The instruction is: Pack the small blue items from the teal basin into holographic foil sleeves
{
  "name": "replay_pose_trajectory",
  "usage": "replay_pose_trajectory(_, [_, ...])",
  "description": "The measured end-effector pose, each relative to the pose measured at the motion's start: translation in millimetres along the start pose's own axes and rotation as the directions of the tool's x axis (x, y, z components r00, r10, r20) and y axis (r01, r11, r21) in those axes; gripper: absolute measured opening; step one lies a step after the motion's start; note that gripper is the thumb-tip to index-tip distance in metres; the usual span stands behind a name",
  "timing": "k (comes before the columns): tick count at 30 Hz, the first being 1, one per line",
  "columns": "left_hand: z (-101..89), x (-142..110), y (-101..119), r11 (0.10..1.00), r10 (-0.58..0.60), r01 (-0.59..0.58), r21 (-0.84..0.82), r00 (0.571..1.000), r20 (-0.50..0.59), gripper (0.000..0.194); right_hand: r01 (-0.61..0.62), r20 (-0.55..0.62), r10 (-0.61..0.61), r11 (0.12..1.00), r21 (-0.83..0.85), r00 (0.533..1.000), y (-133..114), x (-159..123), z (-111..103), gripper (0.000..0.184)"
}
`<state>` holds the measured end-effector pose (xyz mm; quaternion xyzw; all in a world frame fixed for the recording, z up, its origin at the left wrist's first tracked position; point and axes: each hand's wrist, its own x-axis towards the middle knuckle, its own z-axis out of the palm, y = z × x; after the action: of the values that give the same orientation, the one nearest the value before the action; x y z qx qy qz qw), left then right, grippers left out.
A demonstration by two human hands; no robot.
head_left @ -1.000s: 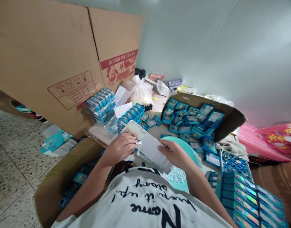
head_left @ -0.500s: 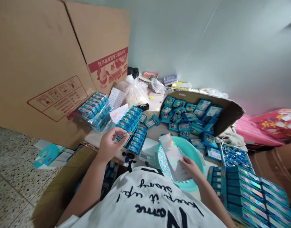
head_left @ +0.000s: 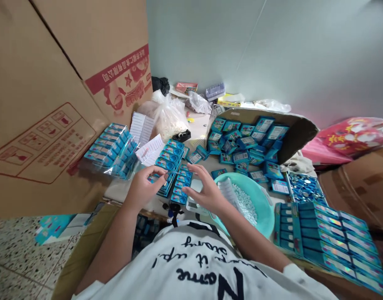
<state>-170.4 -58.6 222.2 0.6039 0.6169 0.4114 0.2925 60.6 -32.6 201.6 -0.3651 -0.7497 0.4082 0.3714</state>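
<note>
Head view, left hand (head_left: 144,188), pinched item (head_left: 170,174) unclear

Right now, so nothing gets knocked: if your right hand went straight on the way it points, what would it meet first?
Probably the stacked blue packs just beyond the right hand, though depth is hard to judge from this view.

Corner of a plain room with a speckled floor
A pale grey-green wall (head_left: 216,46) rises behind, terrazzo floor (head_left: 16,271) shows lower left, and a large cardboard carton panel (head_left: 44,83) stands against the left side
</note>
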Motion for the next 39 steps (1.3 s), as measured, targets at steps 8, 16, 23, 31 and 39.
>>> replay_pose_trajectory(8, [-13.0,16.7,-18.8,0.995,-0.05,0.06,-0.085,0.992,0.113,0.008,-0.204,-0.049,0.264,0.839,0.504,0.963,2.7,25.8,46.7,0.045])
replay_pose_trajectory(16, [3.0,19.4,-0.5,0.984,-0.03,0.073,-0.161,0.967,0.252,0.017,-0.189,-0.192,0.307,0.865,0.465,0.932,0.4,20.0,44.2,0.021])
replay_pose_trajectory(23, [64.3,11.4,-2.8,0.986,-0.045,0.118,-0.118,0.869,0.493,0.034,-0.332,-0.222,0.491,0.798,0.503,0.843,33.3,-37.1,8.7,0.03])
replay_pose_trajectory(31, [111.5,-8.2,11.6,0.997,-0.04,0.069,-0.029,0.816,0.577,0.022,-0.801,-0.565,0.58,0.517,-0.302,0.587,135.3,-162.3,-68.8,0.072])
replay_pose_trajectory(39, [135.8,-30.3,39.2,0.996,0.018,0.028,-0.079,0.851,0.524,0.016,-0.766,-0.411,0.666,0.412,-0.493,0.623,113.5,-180.3,-95.8,0.026])
